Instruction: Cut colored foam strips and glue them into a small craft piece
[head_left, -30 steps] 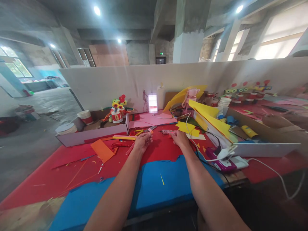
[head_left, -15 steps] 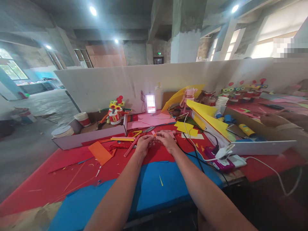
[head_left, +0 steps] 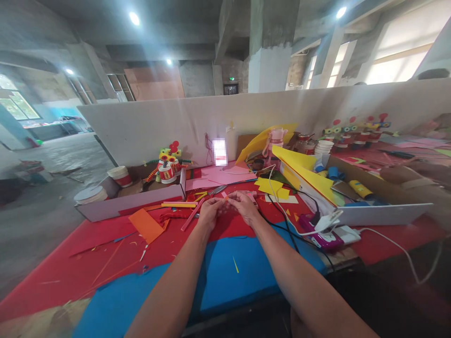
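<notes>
My left hand (head_left: 211,210) and my right hand (head_left: 244,205) meet over the red table covering (head_left: 225,227), fingertips nearly touching. Between them is a small strip of orange and pink paper (head_left: 226,196), pinched by the fingers of both hands; its lower part is hidden. Left of my left hand lie a pink paper strip (head_left: 192,216), a yellow strip (head_left: 179,204) and an orange paper sheet (head_left: 145,226). Scissors (head_left: 217,189) rest just beyond my fingers. Under my forearms spreads a blue sheet (head_left: 239,267) with a thin yellow scrap on it.
A shallow box (head_left: 141,199) with paper cups and a paper-cup robot figure (head_left: 169,164) stands left. To the right are yellow sheets (head_left: 306,173), a box of coloured tubes (head_left: 387,215), a purple power strip (head_left: 326,238) and loose cables. A white partition (head_left: 158,117) runs behind.
The hands stay in almost the same place, still pinching the small paper strip. The whole view has shifted very slightly.
</notes>
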Demonstrator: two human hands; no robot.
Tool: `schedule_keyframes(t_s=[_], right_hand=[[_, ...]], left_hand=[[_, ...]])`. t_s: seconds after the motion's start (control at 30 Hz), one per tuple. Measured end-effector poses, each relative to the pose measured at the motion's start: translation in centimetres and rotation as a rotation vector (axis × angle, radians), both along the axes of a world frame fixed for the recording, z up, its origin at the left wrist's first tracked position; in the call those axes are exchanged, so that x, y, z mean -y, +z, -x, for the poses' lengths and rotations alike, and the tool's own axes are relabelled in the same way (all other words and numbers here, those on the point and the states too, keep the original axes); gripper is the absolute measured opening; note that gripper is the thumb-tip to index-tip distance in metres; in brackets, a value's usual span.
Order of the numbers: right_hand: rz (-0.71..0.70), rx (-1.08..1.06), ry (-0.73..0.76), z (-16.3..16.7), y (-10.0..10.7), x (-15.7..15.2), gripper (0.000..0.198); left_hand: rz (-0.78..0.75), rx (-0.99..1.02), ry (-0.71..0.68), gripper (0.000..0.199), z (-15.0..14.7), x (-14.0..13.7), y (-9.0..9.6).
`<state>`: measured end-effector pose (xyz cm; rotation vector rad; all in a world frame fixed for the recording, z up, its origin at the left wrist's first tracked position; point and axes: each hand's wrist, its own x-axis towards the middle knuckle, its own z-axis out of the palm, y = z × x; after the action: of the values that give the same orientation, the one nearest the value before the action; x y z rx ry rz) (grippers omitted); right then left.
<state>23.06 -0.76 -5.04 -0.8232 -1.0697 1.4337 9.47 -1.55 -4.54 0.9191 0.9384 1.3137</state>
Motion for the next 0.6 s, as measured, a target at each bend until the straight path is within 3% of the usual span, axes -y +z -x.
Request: schedule_keyframes(t_s=[0.27, 0.6], right_hand=[[0.090, -0.084, 0.068, -0.27, -0.25, -0.33, 0.025], [-0.003, 0.084, -0.055, -0.10, -0.26, -0.30, 0.020]], left_hand=[[-0.002, 0.018, -0.051, 0.028, 0.05, -0.04, 0.00], [-0.056, 0.058, 0.022, 0.028, 0.18, -0.11, 0.21]])
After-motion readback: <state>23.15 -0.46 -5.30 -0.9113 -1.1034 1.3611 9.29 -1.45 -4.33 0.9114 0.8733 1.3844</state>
